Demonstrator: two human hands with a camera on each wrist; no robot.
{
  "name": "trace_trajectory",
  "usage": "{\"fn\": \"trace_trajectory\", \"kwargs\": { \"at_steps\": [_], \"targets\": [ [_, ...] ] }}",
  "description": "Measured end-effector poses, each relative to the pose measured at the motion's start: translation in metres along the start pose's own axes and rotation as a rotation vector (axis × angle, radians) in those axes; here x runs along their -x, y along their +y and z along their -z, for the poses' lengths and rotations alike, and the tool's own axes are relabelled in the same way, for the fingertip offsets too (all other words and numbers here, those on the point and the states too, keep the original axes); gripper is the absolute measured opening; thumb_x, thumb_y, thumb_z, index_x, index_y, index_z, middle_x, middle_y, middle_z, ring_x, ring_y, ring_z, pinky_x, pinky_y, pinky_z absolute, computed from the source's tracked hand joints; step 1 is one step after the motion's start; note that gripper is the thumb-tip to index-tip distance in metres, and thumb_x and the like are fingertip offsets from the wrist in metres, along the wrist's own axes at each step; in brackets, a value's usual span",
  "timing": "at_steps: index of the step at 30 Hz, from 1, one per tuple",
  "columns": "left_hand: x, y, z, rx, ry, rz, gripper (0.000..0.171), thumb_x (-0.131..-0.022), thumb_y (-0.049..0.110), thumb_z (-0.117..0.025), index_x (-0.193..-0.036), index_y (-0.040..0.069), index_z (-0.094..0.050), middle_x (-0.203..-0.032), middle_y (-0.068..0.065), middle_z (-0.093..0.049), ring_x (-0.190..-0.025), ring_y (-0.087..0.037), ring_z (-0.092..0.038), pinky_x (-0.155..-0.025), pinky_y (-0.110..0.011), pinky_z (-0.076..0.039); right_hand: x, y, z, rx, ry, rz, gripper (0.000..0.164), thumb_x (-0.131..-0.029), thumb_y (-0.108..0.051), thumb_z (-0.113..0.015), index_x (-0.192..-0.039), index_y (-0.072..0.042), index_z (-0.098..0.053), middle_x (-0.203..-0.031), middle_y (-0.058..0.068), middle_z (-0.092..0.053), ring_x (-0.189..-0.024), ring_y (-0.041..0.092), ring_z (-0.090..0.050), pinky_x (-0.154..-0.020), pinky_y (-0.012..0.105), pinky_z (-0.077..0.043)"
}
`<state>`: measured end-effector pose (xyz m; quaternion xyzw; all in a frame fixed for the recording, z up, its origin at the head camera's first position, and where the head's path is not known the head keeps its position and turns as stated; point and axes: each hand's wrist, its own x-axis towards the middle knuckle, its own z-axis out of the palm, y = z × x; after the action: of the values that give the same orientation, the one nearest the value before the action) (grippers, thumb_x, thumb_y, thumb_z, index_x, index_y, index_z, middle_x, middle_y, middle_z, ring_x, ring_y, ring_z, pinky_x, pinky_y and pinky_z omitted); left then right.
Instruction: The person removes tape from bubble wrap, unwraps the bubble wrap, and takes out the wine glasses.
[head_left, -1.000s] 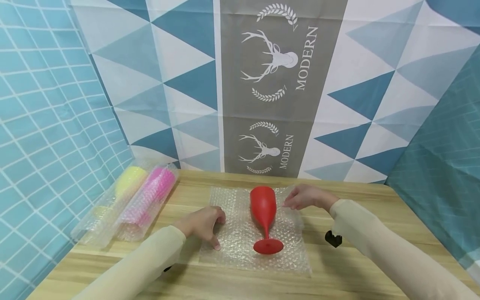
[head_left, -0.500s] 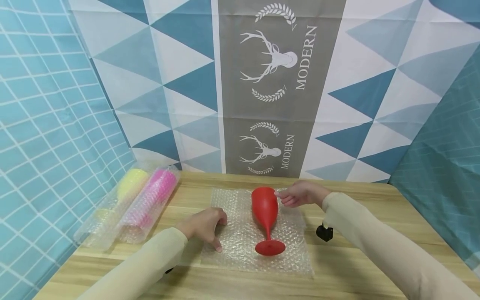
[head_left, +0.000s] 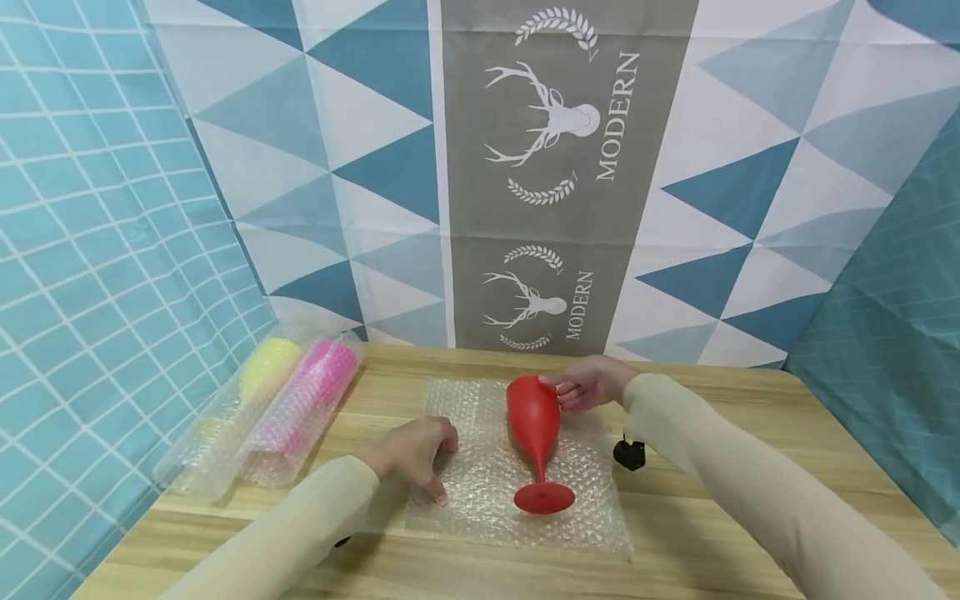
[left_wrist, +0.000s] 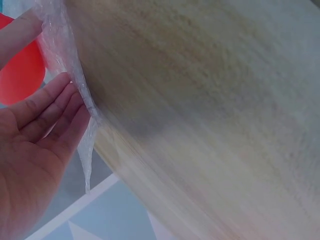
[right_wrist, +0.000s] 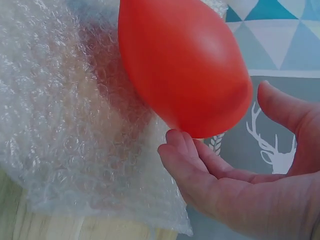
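Note:
A red plastic goblet [head_left: 534, 417] lies on its side on a sheet of bubble wrap [head_left: 468, 508], its bowl towards the wall and its round foot nearer me. My right hand [head_left: 592, 385] is beside the bowl's rim. In the right wrist view its fingertips [right_wrist: 175, 142] are at the bowl's underside, and the thumb stands a little apart from the rim. At the sheet's left edge is my left hand [head_left: 411, 450], thumb and fingers spread. The left wrist view shows its nearly straight fingers [left_wrist: 62, 107] touching the bubble wrap edge [left_wrist: 82, 85], which stands raised.
Two bubble-wrapped bundles, one yellow [head_left: 266, 367] and one pink [head_left: 322, 375], lie at the left of the wooden table [head_left: 510, 575]. Patterned cloth walls [head_left: 547, 208] stand behind and on both sides. A small black device [head_left: 628, 454] hangs under the right wrist.
My right hand has moved left from the bubble wrap's right edge to the goblet's rim. The left hand has stayed at the sheet's left edge, and the goblet lies as before.

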<state>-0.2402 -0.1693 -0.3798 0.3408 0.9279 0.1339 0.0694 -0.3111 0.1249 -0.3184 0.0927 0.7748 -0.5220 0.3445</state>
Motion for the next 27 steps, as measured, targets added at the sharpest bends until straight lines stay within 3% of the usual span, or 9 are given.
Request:
{"fn": "trace_trajectory", "kwargs": {
  "at_steps": [6,15,19,27],
  "targets": [
    [0.001,0.000,0.000,-0.003,0.002,-0.008,0.063,-0.052,0.032,-0.093,-0.100,0.003,-0.065,-0.097,-0.003,-0.065,-0.089,-0.016,-0.060,-0.086,-0.030,-0.055,-0.005,-0.002,-0.008,-0.050,0.002,-0.029,0.064,-0.091,-0.028,-0.064,-0.137,0.007,-0.036,-0.119,0.018,-0.049,-0.103,0.024,-0.056,-0.111,0.042,-0.043],
    [0.001,-0.002,0.000,-0.006,0.005,0.001,0.062,-0.051,0.032,-0.093,-0.099,0.003,-0.065,-0.096,-0.002,-0.064,-0.088,-0.015,-0.059,-0.085,-0.029,-0.054,-0.018,-0.001,-0.022,-0.065,0.003,-0.032,0.057,-0.088,-0.033,-0.068,-0.127,0.002,-0.044,-0.103,0.015,-0.055,-0.094,0.026,-0.060,-0.102,0.044,-0.051],
    [0.000,0.000,0.001,-0.018,0.004,-0.002,0.062,-0.052,0.033,-0.093,-0.099,0.004,-0.066,-0.096,-0.002,-0.065,-0.088,-0.014,-0.059,-0.085,-0.028,-0.054,-0.022,-0.001,-0.030,-0.039,0.000,-0.015,0.065,-0.086,-0.038,-0.069,-0.130,0.003,-0.046,-0.107,0.017,-0.059,-0.097,0.029,-0.064,-0.096,0.045,-0.054],
    [0.000,0.002,0.001,-0.003,-0.006,-0.006,0.062,-0.052,0.031,-0.094,-0.100,0.003,-0.065,-0.097,-0.003,-0.064,-0.088,-0.015,-0.059,-0.084,-0.028,-0.054,-0.024,0.000,-0.043,-0.046,0.024,-0.002,0.072,-0.082,-0.040,-0.072,-0.129,0.007,-0.044,-0.113,0.019,-0.055,-0.101,0.030,-0.059,-0.095,0.046,-0.055]
  ]
}}
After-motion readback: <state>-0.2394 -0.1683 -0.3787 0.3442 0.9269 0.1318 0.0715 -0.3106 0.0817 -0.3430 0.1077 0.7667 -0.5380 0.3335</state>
